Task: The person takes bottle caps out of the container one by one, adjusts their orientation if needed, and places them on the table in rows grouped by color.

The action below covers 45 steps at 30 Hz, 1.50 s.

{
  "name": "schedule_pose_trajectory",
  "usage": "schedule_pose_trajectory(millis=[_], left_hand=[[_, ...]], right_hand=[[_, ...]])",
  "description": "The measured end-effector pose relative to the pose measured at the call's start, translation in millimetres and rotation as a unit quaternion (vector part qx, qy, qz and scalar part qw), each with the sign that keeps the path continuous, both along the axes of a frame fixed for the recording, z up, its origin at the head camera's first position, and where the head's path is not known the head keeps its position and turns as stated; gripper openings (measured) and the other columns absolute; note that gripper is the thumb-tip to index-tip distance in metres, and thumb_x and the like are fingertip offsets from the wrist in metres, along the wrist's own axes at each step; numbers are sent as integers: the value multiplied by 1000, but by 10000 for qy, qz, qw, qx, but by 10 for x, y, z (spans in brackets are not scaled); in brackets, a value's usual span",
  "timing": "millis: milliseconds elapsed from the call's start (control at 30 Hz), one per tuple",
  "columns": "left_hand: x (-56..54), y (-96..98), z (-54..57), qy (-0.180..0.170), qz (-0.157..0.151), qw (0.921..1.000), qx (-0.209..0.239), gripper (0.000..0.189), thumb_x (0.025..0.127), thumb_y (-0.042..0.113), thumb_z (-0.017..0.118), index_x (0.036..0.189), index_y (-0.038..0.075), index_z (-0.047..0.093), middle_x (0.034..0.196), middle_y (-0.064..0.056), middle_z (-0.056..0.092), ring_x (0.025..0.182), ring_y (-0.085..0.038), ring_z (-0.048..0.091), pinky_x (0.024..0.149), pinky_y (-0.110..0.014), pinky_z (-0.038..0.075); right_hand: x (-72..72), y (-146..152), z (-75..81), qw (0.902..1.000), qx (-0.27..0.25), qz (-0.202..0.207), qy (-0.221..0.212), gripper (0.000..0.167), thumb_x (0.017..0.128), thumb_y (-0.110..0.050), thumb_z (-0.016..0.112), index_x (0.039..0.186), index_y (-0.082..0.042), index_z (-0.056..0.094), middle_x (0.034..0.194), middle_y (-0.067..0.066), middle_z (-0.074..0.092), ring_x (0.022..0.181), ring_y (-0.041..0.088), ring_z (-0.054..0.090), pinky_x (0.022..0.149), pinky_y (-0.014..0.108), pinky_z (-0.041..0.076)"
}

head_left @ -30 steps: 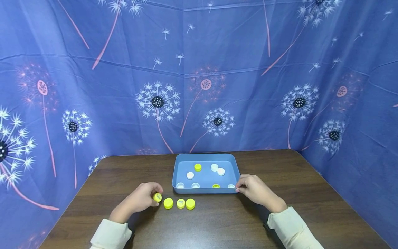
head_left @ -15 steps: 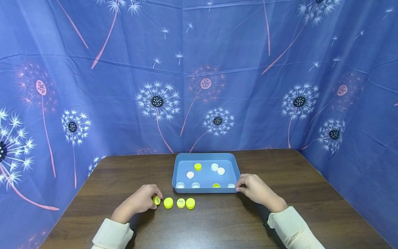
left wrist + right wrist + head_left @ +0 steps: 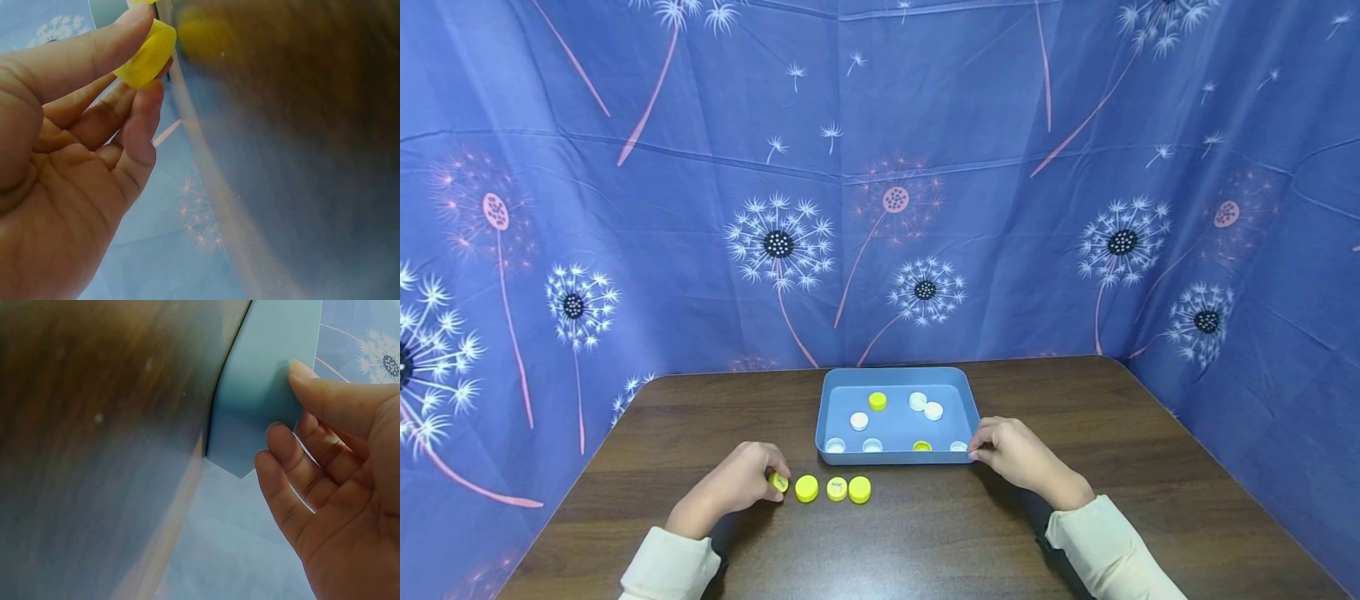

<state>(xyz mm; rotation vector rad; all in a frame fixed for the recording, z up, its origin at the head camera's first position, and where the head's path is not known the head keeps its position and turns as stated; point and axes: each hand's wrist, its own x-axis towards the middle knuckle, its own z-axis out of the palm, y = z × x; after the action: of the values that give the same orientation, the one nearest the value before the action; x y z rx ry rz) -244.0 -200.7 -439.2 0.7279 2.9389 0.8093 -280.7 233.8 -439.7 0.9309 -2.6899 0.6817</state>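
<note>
My left hand [image 3: 741,479] pinches a yellow bottle cap [image 3: 149,59] between thumb and fingers, low over the table at the left end of a row. Three more yellow caps stand to its right: one [image 3: 807,488] nearest, then a cap with print [image 3: 837,488] and another plain cap [image 3: 860,490]. My right hand [image 3: 1018,454] grips the front right corner of a blue tray [image 3: 897,377], thumb against its outer wall in the right wrist view. Inside the tray lie several white caps [image 3: 859,421] and two yellow caps [image 3: 877,401].
The brown wooden table [image 3: 917,542] carries the tray and the row of caps. Behind it and at both sides hangs a blue cloth [image 3: 850,208] with a dandelion print.
My left hand has lowered the yellow cap slightly, and the cap has tipped a little. The right hand keeps its hold on the tray corner.
</note>
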Motion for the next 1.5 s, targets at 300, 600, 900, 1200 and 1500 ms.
schedule_pose_trajectory(millis=[300,600,900,1200,1500], left_hand=[[10,-3,-22,-217,150,9996,44,31,62,-3,90,81,12,71,79,7,58,73,-12,54,65,-26,47],[-3,14,-56,-416,144,9990,67,35,62,-5,90,85,12,68,79,5,57,74,-14,54,64,-27,47],[-7,18,-39,-481,211,9986,100,35,63,-4,90,86,11,68,79,4,57,74,-14,54,65,-28,47],[-26,-33,8,-424,348,9984,95,38,64,6,92,96,7,71,85,1,61,79,-17,57,70,-34,50],[-73,41,379,619,673,9939,623,43,74,22,88,113,12,71,112,2,68,109,-24,63,91,-48,50]], right_hand=[[0,-13,8,10000,30,-17,16,13,81,0,78,79,-13,76,80,-7,67,77,3,59,70,27,53],[3,-8,11,10000,59,-24,58,14,81,0,79,79,-13,76,79,-10,66,75,3,58,68,27,52],[3,-5,11,9999,62,-37,70,15,81,1,78,78,-14,76,78,-12,65,74,1,57,67,26,52],[7,-15,-4,10000,-30,-33,29,15,79,1,80,79,-14,77,78,-10,66,76,3,58,69,27,53],[-1,13,-18,10000,-53,57,34,12,80,0,79,80,-12,77,79,-10,65,76,8,60,69,27,52]])
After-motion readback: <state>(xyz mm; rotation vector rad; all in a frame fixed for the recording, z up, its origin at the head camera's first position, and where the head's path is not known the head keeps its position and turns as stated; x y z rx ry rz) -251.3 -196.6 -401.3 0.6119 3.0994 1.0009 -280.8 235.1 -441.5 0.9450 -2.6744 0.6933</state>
